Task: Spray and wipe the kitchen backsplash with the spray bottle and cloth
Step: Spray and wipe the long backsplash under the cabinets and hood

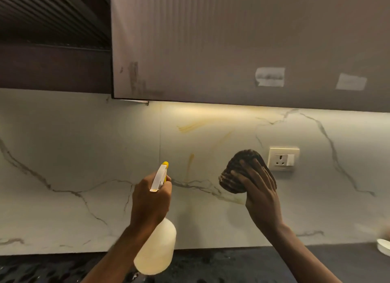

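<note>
At the far left a dark hood (52, 19) hung above the marble backsplash (73, 156), which ran the whole width over a black counter (232, 263). The left hand (149, 200) was curled round the neck of the bottle (157, 247), fingers clamped at the trigger, with the yellow nozzle (165, 163) aimed at the wall and held just off it. The translucent body looked pale yellowish, probably liquid, though its level could not be told; it likely weighed a little and could be slick when wet, so the neck was the sound place to hold it. Right of the nozzle, yellow smears (190, 126) marked the stone. Further right the right hand (259, 190) pressed a dark ribbed cloth (242, 162) flat to the wall, fingers straight and slightly spread; being soft, it should mould under the palm. A socket (283, 159) sat just beside it, best kept dry. A white dish (384, 248) showed at the edge, its contents hidden.
</note>
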The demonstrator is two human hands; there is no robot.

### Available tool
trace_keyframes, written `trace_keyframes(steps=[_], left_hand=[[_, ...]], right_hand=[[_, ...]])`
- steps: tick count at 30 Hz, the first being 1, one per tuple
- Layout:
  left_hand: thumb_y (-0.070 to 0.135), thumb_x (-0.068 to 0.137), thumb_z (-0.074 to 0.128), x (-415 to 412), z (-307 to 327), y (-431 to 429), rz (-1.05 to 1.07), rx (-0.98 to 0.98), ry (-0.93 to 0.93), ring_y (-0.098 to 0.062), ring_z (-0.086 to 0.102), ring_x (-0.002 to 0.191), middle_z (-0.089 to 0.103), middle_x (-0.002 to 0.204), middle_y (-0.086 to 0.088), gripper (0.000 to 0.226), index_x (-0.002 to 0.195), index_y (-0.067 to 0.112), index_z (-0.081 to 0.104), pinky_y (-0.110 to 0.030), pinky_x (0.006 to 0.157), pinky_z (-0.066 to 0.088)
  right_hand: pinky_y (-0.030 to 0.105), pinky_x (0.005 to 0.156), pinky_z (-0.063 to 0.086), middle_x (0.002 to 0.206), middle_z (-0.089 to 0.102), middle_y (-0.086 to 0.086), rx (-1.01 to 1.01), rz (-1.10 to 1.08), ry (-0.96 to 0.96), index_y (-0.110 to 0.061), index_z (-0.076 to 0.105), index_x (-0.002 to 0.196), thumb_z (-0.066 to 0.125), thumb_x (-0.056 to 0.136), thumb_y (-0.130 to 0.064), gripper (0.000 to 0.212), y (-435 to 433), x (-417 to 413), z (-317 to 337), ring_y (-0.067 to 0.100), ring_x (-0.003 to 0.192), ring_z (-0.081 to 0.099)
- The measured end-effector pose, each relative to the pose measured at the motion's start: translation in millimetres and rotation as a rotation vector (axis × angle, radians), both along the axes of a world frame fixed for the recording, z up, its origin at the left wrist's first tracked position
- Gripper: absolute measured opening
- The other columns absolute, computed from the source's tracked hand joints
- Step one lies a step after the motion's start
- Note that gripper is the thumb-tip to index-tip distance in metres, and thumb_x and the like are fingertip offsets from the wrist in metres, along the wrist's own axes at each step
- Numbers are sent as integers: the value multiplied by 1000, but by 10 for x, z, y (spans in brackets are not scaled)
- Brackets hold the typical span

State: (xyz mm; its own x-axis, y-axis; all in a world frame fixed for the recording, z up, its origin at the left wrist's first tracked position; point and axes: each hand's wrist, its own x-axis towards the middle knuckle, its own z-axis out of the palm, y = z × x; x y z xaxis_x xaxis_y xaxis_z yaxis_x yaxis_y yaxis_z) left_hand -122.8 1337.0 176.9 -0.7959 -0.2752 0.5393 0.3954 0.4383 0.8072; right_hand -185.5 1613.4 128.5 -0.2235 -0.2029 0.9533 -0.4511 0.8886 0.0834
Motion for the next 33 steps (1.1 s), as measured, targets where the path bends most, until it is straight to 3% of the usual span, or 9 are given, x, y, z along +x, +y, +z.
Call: trace_keyframes(steps=[4, 8, 14, 19, 25, 29, 33], left_hand=[[31, 80, 49, -4, 195, 134, -8, 4, -14, -26, 66, 48, 66, 60, -10, 26, 72, 13, 66, -46, 57, 61], [13, 92, 58, -50, 337, 160, -3, -15, -22, -25, 66, 45, 67, 61, -12, 20, 75, 9, 67, -41, 57, 61], [13, 95, 55, -117, 474, 73, -23, -37, 1, -24, 66, 46, 68, 66, -15, 19, 80, 9, 65, -29, 49, 57], [26, 91, 51, -145, 585, 98, -79, -67, 37, -28, 66, 50, 63, 62, -8, 20, 73, 18, 57, -47, 60, 62], [32, 83, 46, -104, 709, 342, -106, -46, 54, -31, 67, 61, 63, 67, -5, 18, 85, 20, 59, -52, 67, 62], [30, 88, 49, -108, 749, 554, -70, -1, 45, -29, 68, 64, 64, 70, -3, 12, 89, 23, 59, -51, 70, 63], [30, 87, 47, -131, 772, 770, -48, -9, 15, -28, 70, 65, 67, 76, -6, 29, 103, 13, 65, -50, 72, 63]], right_hand=[[60, 108, 44, 143, 58, 12, -107, 10, 29, -21, 61, 130, 72, 69, 26, 78, -17, 63, 234, 39, 142, 43], [59, 111, 41, 141, 59, 14, -190, 11, 72, -18, 62, 129, 70, 74, 25, 71, -77, 140, 460, 39, 143, 41], [58, 111, 42, 139, 59, 18, -223, -54, 100, -2, 71, 120, 66, 79, 24, 50, -117, 343, 575, 43, 140, 43], [49, 119, 34, 139, 59, 18, -265, -102, 110, -3, 69, 123, 67, 82, 20, 47, -24, 479, 566, 42, 140, 44], [42, 123, 28, 140, 58, 19, -230, -58, 115, -1, 69, 123, 57, 87, 18, 42, 168, 524, 621, 44, 141, 42], [50, 119, 33, 139, 59, 19, -207, -15, 107, -3, 69, 123, 61, 82, 24, 49, 399, 416, 697, 44, 139, 44], [55, 116, 37, 139, 59, 18, -174, 31, 110, -5, 68, 123, 66, 82, 22, 50, 616, 287, 724, 43, 139, 45]])
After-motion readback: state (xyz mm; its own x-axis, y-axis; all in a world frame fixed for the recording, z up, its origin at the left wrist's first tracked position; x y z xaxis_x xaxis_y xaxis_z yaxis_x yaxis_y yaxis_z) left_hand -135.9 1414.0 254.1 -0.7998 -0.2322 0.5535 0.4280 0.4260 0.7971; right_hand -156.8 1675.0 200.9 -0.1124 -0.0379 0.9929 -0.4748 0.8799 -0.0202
